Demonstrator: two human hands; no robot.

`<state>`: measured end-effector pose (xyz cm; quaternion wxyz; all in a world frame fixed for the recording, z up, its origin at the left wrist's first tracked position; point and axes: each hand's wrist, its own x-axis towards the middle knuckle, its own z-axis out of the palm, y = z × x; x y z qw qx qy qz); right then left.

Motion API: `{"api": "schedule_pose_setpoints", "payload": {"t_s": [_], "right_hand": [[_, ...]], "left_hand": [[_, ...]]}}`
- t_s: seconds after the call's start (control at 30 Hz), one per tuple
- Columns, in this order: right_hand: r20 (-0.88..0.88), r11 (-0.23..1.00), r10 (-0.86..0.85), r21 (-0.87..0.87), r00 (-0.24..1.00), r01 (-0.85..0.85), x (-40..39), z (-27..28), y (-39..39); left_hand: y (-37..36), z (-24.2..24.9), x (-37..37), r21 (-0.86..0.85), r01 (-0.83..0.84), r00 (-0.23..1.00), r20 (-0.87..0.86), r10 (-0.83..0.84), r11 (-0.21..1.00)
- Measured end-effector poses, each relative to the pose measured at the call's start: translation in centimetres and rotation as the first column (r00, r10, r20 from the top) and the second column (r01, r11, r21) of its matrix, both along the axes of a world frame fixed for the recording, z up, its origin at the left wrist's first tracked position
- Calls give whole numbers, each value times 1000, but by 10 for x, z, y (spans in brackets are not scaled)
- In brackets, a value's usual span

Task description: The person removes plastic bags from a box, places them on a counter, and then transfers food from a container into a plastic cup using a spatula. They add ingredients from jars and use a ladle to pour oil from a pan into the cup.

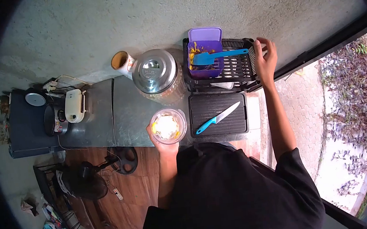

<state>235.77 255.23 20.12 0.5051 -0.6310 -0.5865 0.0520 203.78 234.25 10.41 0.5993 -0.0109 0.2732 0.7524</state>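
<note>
My left hand [165,147] is wrapped round a clear plastic cup [181,120], whose contents look bright white with yellow bits under glare. At the right end of a black slotted basket [243,72], my right hand [266,59] is open with its fingers apart, holding nothing I can see. Just left of its fingers is the handle end of a blue spatula [207,58]. The spatula lies across an open purple container [206,72] with yellow and dark scraps inside. A knife with a blue handle [207,124] rests on a black cutting board [198,106] below the basket.
A large jar with a metal lid [155,71] stands left of the basket, beside a patterned mug [123,61]. Farther left are a white appliance [75,105] and a pan [49,119]. A black fan [84,180] stands on the floor. The wall runs behind the counter.
</note>
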Motion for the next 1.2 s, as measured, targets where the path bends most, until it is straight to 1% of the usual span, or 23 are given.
{"api": "schedule_pose_setpoints", "payload": {"t_s": [0.03, 0.1, 0.17, 0.23, 0.27, 0.33, 0.37, 0.47, 0.5, 0.53, 0.6, 0.67, 0.73, 0.77, 0.83, 0.87, 0.93, 1.0, 1.03, 1.07, 1.13, 1.17, 1.2], "right_hand": [[-2, 1000, -6, 7, 1000, 6, -2, 8, 3], [314, 977, 127, 125, 941, -173, -11, 22, 19], [530, 962, 250, -41, 810, -270, -35, 33, 36], [634, 929, 369, -275, 679, -248, -59, 35, 58], [639, 935, 354, -265, 683, -236, -67, 30, 69], [731, 934, 335, -339, 594, -111, -78, 12, 88], [739, 940, 320, -326, 593, -101, -79, 6, 92], [737, 943, 302, -325, 604, -75, -82, -3, 92], [725, 939, 326, -325, 607, -115, -79, -2, 91], [712, 933, 350, -325, 609, -157, -77, -2, 90], [712, 921, 378, -354, 592, -162, -74, 1, 86], [710, 911, 400, -379, 580, -164, -74, 7, 82], [538, 894, 386, -418, 750, -161, -79, 28, 65], [538, 895, 381, -418, 752, -155, -77, 31, 58], [599, 891, 453, -269, 661, -366, -72, 35, 44], [601, 894, 446, -269, 663, -358, -73, 34, 32], [646, 833, 515, -224, 563, -505, -76, 32, 6], [717, 809, 440, -56, 540, -586, -72, 12, -6], [665, 824, 493, -150, 561, -546, -70, 7, -14], [668, 830, 484, -146, 565, -539, -69, 3, -18], [759, 854, 444, -198, 475, -482, -66, -4, -26], [644, 843, 518, -271, 563, -465, -67, -8, -28], [644, 849, 509, -269, 571, -454, -67, -7, -30]], "left_hand": [[0, 0, -2, 6, -1, 1000, 8, 1, 1000], [-2, 2, -4, 5, 34, 999, 20, -35, 999], [-7, -12, -15, -2, 81, 996, 27, -81, 997], [-14, -56, -32, 120, 144, 987, 52, -151, 982], [-17, -56, -36, 131, 156, 985, 52, -164, 979], [-20, -52, -38, 96, 127, 991, 30, -130, 987], [-21, -48, -40, 92, 118, 990, 68, -125, 989], [-28, -52, -55, 48, 107, 992, 56, -110, 993], [-28, -47, -58, -18, 78, 996, 36, -77, 997], [-29, -45, -62, -15, 81, 996, 42, -80, 997], [-30, -39, -71, -33, 121, 984, 139, -115, 992], [-27, -28, -76, -52, 123, 984, 138, -115, 991], [-23, -22, -80, -72, 127, 984, 137, -116, 989], [-22, -21, -83, -59, 128, 983, 141, -118, 990], [-20, -17, -87, -47, 134, 981, 147, -125, 990], [-19, -13, -88, -39, 139, 979, 159, -132, 989], [-15, -12, -91, -23, 154, 974, 172, -147, 988], [-12, -14, -95, -40, 181, 968, 181, -171, 983], [-10, -14, -97, -33, 189, 967, 181, -180, 981], [-8, -14, -98, -35, 198, 965, 180, -189, 980], [-5, -15, -100, -34, 222, 961, 174, -213, 974], [-2, -16, -101, -25, 237, 958, 174, -229, 971], [-1, -17, -102, -20, 252, 954, 173, -245, 967]]}}
